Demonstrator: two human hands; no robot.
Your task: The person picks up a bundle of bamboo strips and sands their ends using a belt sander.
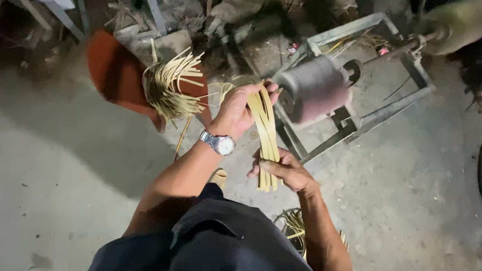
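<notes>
Nearest the camera, the person's dark-clothed lap fills the bottom edge, and beside the right forearm a small coil of bamboo strips (294,224) lies on the concrete floor (45,182). Just above, the right hand (285,169) is pinched shut on the lower end of a bundle of flat bamboo strips (265,133), which runs up in a slight curve to the left hand (237,111). That hand, with a silver wristwatch (220,144) on its wrist, is clamped on the bundle's upper end; the two hands sit apart along the strips. Left of the left hand, a splayed sheaf of thinner bamboo slivers (170,85) lies over a red seat (115,75), probably a plastic stool. Beyond the hands stands a metal-framed machine (360,99) with a grey roller drum (313,88), blurred as if spinning. Scrap and debris (206,4) fill the far edge.
</notes>
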